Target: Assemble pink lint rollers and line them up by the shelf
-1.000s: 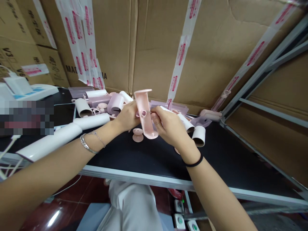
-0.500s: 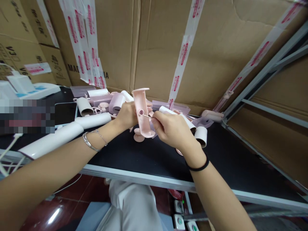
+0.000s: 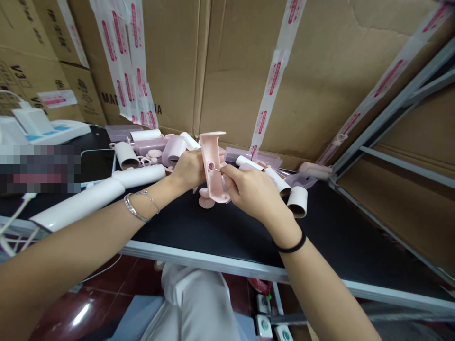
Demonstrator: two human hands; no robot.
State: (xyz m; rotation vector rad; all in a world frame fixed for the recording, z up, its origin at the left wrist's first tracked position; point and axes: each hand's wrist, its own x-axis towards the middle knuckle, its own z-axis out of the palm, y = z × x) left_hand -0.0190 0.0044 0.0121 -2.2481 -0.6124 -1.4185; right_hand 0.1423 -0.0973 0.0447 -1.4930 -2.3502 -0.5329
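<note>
Item in hand: pink plastic bracket (image 3: 212, 166), upright above the black table (image 3: 199, 232), my left hand (image 3: 190, 168) clamped on it at nine o'clock to steady its hole while my right hand (image 3: 249, 192), at three o'clock, pinches a thin pin (image 3: 218, 169) against it.

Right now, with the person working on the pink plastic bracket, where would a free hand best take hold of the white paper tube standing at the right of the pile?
Probably around the round side wall of the white paper tube, coming from the right or front over bare black tabletop. Its open end faces the camera, other parts crowd its left, and the right hand sits close there.
</note>
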